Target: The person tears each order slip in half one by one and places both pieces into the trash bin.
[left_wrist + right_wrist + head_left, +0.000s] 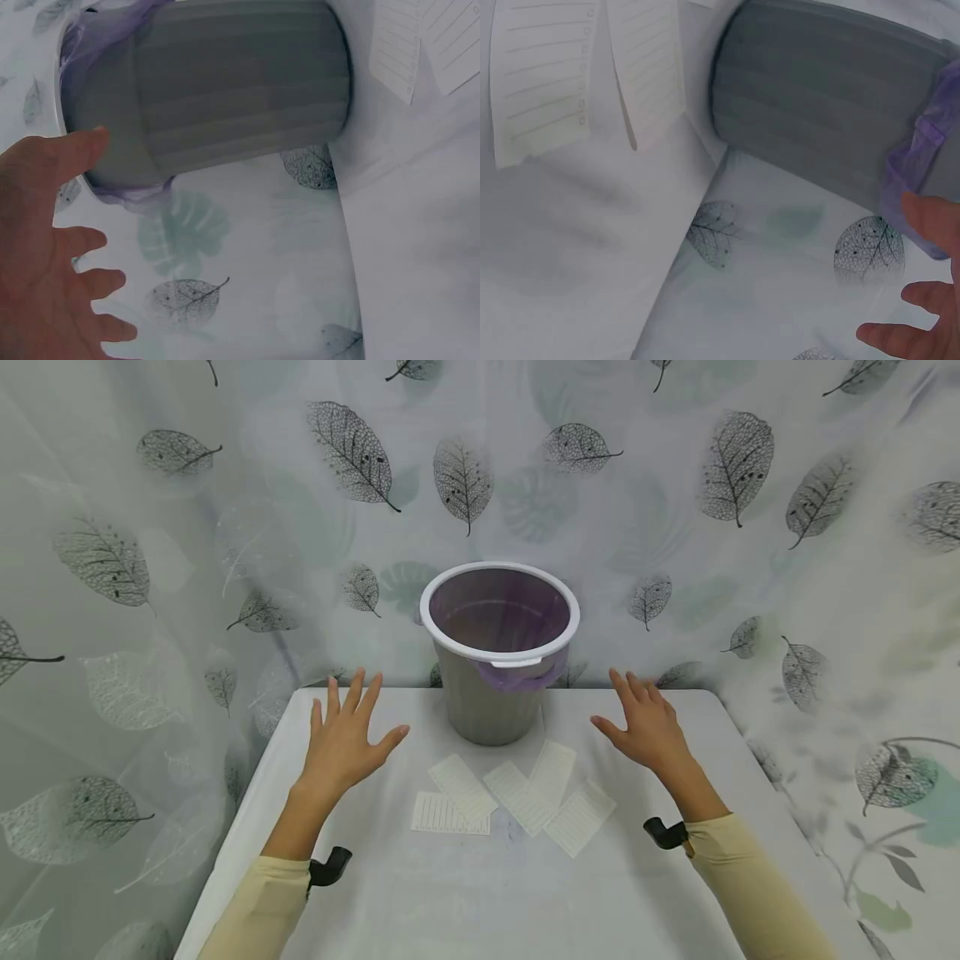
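Note:
A grey trash bin (487,702) with a white rim and a purple bag liner (517,675) stands at the back middle of the table. In front of it lie several lined paper slips (450,814), partly overlapping. My left hand (341,747) hovers left of the bin, fingers spread and holding nothing. To the right of the bin, my right hand (645,722) is held out with fingers spread too, apart from bin and papers. The left wrist view shows the bin's side (240,82) beyond the thumb; the right wrist view shows slips (544,82) beside the bin.
The white table (480,902) ends just behind the bin. A leaf-printed curtain (525,510) hangs close behind it and along both sides. Black wrist mounts (330,867) stick out inward from both sleeves.

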Available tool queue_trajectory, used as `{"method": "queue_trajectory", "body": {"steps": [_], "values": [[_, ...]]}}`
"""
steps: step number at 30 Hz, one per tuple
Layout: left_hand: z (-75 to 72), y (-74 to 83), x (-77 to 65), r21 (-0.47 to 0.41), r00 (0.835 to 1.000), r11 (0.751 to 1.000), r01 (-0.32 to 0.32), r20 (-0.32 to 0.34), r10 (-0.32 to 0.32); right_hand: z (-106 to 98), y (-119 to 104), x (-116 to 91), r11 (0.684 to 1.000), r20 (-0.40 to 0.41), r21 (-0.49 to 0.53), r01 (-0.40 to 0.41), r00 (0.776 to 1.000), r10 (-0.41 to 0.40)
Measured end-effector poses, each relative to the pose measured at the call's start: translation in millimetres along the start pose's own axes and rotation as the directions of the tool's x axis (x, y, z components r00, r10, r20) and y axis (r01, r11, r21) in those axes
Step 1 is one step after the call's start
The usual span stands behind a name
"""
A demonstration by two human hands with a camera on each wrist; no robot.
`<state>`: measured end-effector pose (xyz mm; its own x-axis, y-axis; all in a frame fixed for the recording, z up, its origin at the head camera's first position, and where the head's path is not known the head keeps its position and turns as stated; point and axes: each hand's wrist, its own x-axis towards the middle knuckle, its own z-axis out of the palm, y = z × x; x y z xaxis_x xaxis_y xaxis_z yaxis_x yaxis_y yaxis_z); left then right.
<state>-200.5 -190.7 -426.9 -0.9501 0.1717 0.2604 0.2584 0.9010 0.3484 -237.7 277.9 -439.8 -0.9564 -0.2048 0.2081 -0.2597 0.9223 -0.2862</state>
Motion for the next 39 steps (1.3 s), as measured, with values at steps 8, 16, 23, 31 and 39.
{"method": "queue_trajectory", "body": {"steps": [8,16,23,31,39], "values": [[12.2,4.0,-2.5,-0.028,1.0,1.0,-0.009,0.023,0.01,21.2,0.0,0.5,0.998,0.02,0.022,0.056,0.998,-0.057],[33.9,8.2,-8.1,-0.024,0.997,0.998,-0.057,0.046,0.058,50.2,1.7,3.2,0.998,0.139,0.043,0.053,0.989,-0.058],[58.9,14.2,-18.1,-0.019,0.994,0.998,-0.068,0.081,0.069,78.6,-4.4,7.5,0.998,0.281,0.06,0.027,0.959,-0.043],[84.9,26.3,-26.6,-0.056,0.986,0.993,-0.104,0.126,0.11,108.5,-8.5,13.1,0.998,0.367,0.047,-0.035,0.93,0.015],[101.2,33.6,-34.6,-0.106,0.979,0.985,-0.136,0.136,0.149,132.1,-8.2,12.7,0.999,0.408,-0.002,-0.053,0.912,0.049]]}}
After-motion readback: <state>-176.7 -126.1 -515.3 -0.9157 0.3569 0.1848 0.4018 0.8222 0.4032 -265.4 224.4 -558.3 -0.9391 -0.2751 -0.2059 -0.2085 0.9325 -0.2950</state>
